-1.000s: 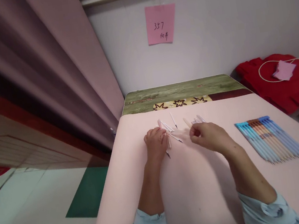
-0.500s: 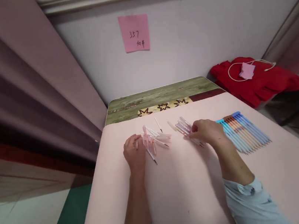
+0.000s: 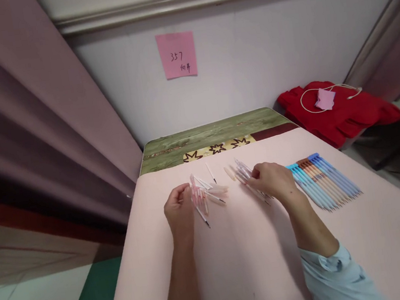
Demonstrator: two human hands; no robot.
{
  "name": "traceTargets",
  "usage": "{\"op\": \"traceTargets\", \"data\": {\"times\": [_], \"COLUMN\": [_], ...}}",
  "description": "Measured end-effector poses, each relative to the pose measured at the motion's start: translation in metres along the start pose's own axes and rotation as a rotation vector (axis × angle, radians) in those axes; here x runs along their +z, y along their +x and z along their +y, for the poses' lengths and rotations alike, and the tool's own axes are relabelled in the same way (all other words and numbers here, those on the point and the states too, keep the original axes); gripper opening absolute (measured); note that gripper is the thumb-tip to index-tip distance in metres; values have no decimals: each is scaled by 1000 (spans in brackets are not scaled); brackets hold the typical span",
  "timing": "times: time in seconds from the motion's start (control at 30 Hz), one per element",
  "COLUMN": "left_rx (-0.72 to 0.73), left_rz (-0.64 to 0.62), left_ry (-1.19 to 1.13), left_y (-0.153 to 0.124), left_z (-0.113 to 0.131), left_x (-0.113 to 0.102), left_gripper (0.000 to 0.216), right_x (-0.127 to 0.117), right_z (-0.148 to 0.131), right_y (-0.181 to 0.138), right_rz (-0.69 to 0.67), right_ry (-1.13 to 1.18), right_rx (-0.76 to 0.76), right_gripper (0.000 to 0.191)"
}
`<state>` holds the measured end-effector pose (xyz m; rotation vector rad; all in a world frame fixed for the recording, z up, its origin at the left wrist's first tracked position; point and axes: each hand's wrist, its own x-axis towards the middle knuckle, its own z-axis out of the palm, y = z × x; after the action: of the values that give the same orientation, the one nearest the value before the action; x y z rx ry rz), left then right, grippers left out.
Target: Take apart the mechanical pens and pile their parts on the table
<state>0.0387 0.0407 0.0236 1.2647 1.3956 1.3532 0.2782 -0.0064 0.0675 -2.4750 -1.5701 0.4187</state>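
Note:
My left hand [image 3: 179, 213] rests curled on the pink table cover [image 3: 247, 263], its fingers closed beside a small heap of pale pink pen barrels and thin refills [image 3: 204, 197]. My right hand [image 3: 273, 181] lies a little to the right, fingers pinched on clear pen parts [image 3: 245, 173] at its fingertips. One loose refill [image 3: 211, 173] lies further back between the two heaps.
A neat row of blue and orange pens [image 3: 322, 179] lies right of my right hand. Beyond the pink cover shows a green patterned table end [image 3: 213, 135]. A red cloth [image 3: 340, 109] with a white cord sits at the right. A curtain [image 3: 48, 117] hangs at the left, a pink note [image 3: 177, 54] on the wall.
The view swung right and tilted up. My left hand drew back left of the pink parts. My right hand moved onto the clear pen parts.

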Motion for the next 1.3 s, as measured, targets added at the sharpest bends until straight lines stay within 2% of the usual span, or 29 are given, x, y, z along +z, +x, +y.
{"op": "traceTargets", "data": {"times": [0.1,0.2,0.3,0.43,0.5,0.63,0.73,0.87,0.97,1.03,1.17,1.23,1.3], "left_rx": [-184,-326,-370,-361,-340,-308,-286,-268,-270,-272,-272,-276,-284], "left_rz": [-252,-417,-417,-269,-244,-322,-269,-159,-131,-120,-138,-143,-113], "left_ry": [-277,-456,-582,-648,-672,-721,-695,-630,-634,-650,-654,-652,-664], "left_y": [-8,-17,-19,-14,-12,-11,-10,-8,-6,-5,-6,-6,-6], "left_z": [9,13,12,10,10,8,4,-4,-7,-7,-6,-5,-5], "left_x": [9,18,21,14,11,8,9,10,8,7,9,10,11], "left_gripper": [41,50,44,35,32,34,31,22,22,22,24,25,26], "right_x": [1,13,28,45,51,55,56,59,61,60,60,60,60], "right_z": [-11,-29,-43,-48,-49,-53,-58,-63,-63,-63,-63,-65,-66], "right_y": [-5,-12,-18,-19,-17,-17,-19,-21,-21,-22,-22,-21,-21], "right_rz": [-47,-340,-613,-815,-862,-835,-792,-584,-427,-416,-534,-510,-420], "right_ry": [342,806,1085,1083,1136,1288,1223,1144,1081,1043,1028,1057,1105], "right_rx": [-143,-321,-396,-341,-331,-315,-338,-413,-389,-338,-276,-266,-277], "right_gripper": [15,19,28,48,52,49,49,43,45,48,62,59,48]}}
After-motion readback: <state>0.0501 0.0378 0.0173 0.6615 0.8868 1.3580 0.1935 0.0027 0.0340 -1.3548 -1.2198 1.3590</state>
